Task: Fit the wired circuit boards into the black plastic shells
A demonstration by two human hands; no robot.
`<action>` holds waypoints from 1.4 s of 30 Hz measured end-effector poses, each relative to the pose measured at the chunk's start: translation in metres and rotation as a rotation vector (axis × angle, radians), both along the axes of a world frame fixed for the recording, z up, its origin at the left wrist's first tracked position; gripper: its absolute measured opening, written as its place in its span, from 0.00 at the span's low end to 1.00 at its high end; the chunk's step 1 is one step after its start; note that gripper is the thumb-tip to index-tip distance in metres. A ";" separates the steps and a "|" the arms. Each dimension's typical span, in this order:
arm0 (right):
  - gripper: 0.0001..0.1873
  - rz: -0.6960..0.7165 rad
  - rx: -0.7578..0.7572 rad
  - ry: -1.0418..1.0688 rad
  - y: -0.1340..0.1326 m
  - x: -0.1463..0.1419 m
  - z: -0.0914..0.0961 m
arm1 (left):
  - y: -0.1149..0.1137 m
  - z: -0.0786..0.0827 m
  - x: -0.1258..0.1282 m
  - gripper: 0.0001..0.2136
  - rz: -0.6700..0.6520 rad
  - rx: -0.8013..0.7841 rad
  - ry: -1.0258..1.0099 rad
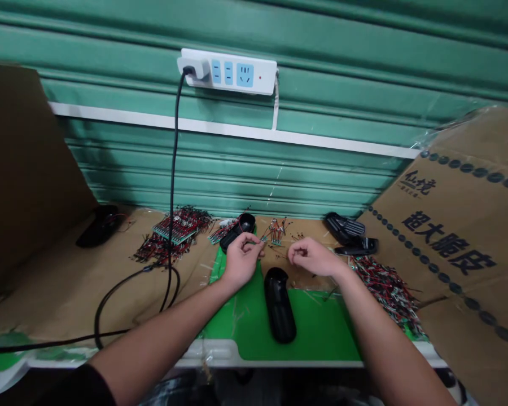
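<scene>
The left hand (242, 262) curls shut, any grip unclear; the right hand (314, 257) half-opens beside small wired circuit boards (275, 232).

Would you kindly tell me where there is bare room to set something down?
Green mat lies bare right of the black plastic grip, cardboard left of the black cable; the back, among the wired boards, is crowded.

A white power strip (228, 71) is fixed to what looks like a green roller shutter (237, 169), its black cord (173, 169) hanging down, with printed cardboard (449, 192) at right.
</scene>
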State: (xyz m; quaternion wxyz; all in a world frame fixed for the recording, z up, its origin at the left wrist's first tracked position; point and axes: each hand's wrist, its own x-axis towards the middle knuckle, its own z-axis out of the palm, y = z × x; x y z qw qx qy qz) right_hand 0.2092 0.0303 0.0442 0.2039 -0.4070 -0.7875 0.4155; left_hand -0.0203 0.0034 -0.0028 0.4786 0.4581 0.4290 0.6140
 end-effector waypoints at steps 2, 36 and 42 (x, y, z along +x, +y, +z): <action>0.08 -0.013 0.023 0.001 0.000 0.014 0.009 | 0.000 -0.002 -0.001 0.15 0.008 -0.012 0.055; 0.13 -0.060 -0.097 0.467 -0.020 -0.041 -0.025 | -0.008 0.009 -0.002 0.19 -0.115 -0.122 0.078; 0.22 -0.178 -0.180 0.632 -0.014 -0.044 -0.031 | -0.008 0.011 -0.005 0.14 -0.115 -0.137 0.128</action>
